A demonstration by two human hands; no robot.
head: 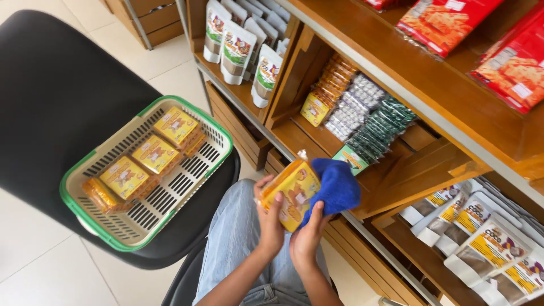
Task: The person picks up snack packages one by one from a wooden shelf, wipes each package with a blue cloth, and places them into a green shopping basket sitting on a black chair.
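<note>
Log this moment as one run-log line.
left hand: holds yellow packet | right hand: blue cloth against packet | basket: more yellow packets, on black chair

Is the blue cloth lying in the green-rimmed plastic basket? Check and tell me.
No, the blue cloth is held in the right hand against a yellow snack packet, while the green-rimmed plastic basket holds only yellow packets.

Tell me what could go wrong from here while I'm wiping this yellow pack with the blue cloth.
The left hand grips the yellow pack only by its lower edge, so it could slip onto the floor while the right hand rubs it with the blue cloth. The green-rimmed basket of packs sits near the black chair's edge, so a knee bump might tip it.
</note>
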